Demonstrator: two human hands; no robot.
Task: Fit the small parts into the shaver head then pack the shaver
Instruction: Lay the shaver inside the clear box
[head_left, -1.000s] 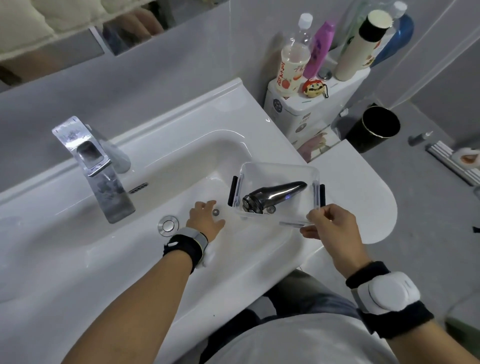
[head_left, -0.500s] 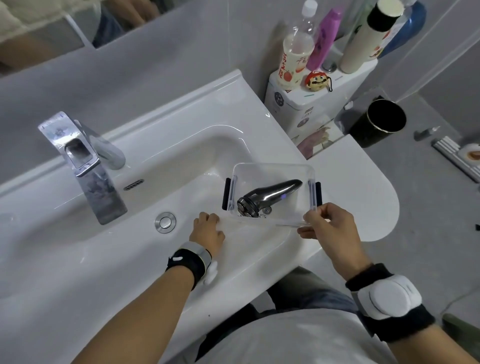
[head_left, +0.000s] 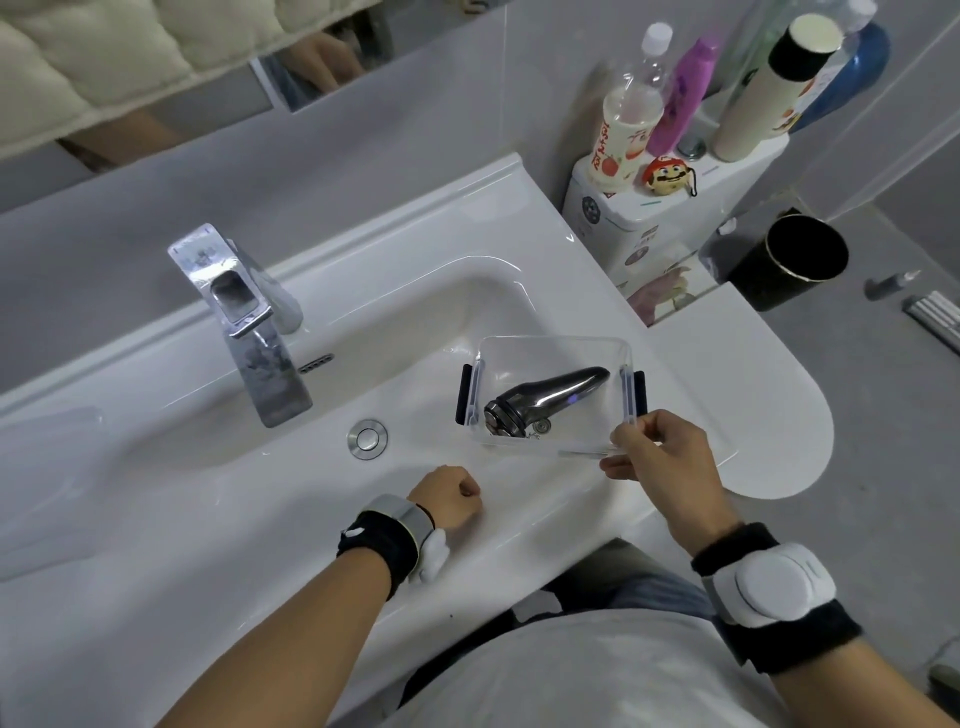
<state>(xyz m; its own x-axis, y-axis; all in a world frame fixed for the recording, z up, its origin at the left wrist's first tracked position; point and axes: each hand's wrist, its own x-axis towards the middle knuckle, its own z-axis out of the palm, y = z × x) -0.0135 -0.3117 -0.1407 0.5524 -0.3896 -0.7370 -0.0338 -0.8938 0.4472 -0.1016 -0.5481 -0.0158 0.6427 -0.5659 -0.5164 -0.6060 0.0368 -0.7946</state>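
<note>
White ceramic sink (head_left: 208, 519), chrome faucet (head_left: 249, 332), grey tiled wall (head_left: 363, 156).

Clear plastic box (head_left: 550, 358) sits tilted at the right side of the white sink (head_left: 363, 332), black clips on both ends. Dark metallic shaver (head_left: 545, 397) lies inside, head toward the drain (head_left: 367, 438); one small round part (head_left: 541, 427) just beside the head. Right hand (head_left: 657, 457) pinches the box's near right corner. Left hand (head_left: 449, 493), fingers curled into a fist, over the sink's front edge; contents hidden. Chrome faucet (head_left: 249, 322) behind.
</note>
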